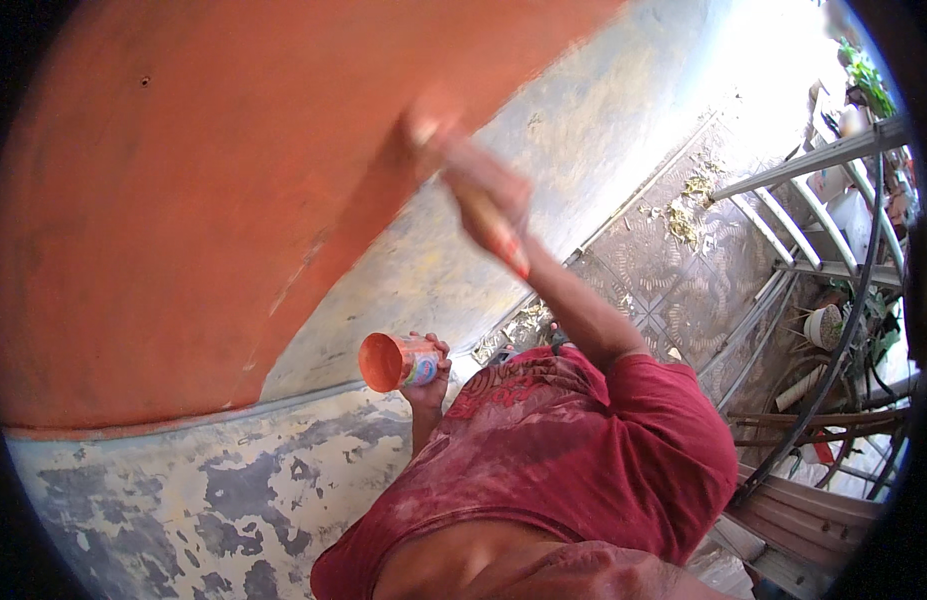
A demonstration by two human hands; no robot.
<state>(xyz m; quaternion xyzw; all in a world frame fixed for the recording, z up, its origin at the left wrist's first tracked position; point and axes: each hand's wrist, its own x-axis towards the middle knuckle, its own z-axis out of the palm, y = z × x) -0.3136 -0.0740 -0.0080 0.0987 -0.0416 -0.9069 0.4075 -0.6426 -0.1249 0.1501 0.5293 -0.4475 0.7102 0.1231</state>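
Head view, left grip (438, 362): curled around the side of a cup (382, 363), just off centre toward 8 o'clock.
Cup: orange-coated inside, its mouth turned toward 9 o'clock.
Right grip (491, 195): toward 12 o'clock, closed around a brush (430, 130); blur hid the exact finger positions.
Brush: head aimed toward 11 o'clock, over the orange wall (203, 200); whether it touched could not be told.
Ladder (803, 165): near 2 o'clock, beside patterned floor tiles (673, 280).

Below the frame's centre, a paint-coated can (395, 362) is held in the left grip (433, 366), while at upper centre a blurred tool (429, 130) is held at the orange wall (213, 200) by the right grip (488, 200).
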